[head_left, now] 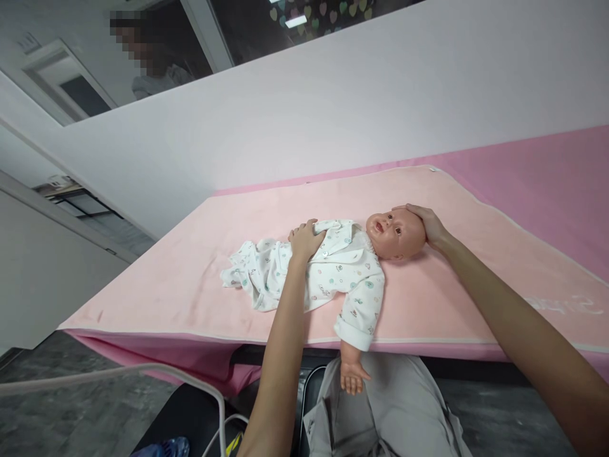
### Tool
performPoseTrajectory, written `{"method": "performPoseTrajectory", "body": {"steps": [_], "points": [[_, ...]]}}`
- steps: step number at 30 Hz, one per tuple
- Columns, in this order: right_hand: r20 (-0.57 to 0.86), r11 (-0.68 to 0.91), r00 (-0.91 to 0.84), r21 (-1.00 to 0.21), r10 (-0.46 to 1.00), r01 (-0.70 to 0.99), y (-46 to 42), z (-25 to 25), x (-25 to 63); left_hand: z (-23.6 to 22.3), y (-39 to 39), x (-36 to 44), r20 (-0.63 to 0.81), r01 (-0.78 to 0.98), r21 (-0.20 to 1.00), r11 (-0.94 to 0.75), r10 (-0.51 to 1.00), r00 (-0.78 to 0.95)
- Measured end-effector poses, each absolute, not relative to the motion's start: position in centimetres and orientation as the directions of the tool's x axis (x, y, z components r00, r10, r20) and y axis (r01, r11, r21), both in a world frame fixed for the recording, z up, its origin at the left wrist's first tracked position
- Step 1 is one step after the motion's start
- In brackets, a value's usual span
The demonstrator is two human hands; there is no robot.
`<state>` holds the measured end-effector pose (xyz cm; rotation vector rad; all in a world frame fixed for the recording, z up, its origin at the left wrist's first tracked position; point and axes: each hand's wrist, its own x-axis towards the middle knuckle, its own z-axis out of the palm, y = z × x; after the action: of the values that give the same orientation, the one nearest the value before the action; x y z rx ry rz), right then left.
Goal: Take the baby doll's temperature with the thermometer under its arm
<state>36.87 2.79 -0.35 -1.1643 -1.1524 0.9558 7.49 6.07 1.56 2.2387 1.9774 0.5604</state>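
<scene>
A baby doll point(345, 270) in white printed clothes lies on its back, its head to the right and legs to the left. My left hand point(306, 240) is over the doll's far arm near the belly, its fingers curled round there; what lies under the palm is hidden. Against the crown of the doll's bald head point(399, 235), my right hand point(427, 223) is cupped, with fingers along the far side. The doll's near arm hangs past the front edge, its bare hand point(352, 374) over my lap.
A light pink mat point(181, 254) covers the table, over a darker pink cloth point(547, 171). A white wall point(380, 95) rises behind, with a window where a person point(159, 76) shows. A pale cable point(157, 368) loops at the lower left, by a black seat point(181, 419).
</scene>
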Motion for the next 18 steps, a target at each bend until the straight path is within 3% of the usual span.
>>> {"method": "performPoseTrajectory", "body": {"steps": [8, 13, 18], "points": [[0.176, 0.197, 0.242, -0.978, 0.954, -0.067, 2.91, 0.05, 36.80, 1.56, 6.22, 7.32, 0.229, 0.888, 0.437, -0.143, 0.972, 0.044], [0.187, 0.214, 0.268, -0.974, 0.945, -0.074, 2.81, 0.17, 37.15, 1.57, 6.05, 7.43, 0.230, 0.899, 0.413, -0.145, 0.972, 0.051], [0.213, 0.212, 0.194, -0.977, 0.958, 0.027, 2.72, -0.01, 37.16, 1.59, 5.96, 7.44, 0.231, 0.912, 0.380, -0.153, 0.971, 0.067]]}}
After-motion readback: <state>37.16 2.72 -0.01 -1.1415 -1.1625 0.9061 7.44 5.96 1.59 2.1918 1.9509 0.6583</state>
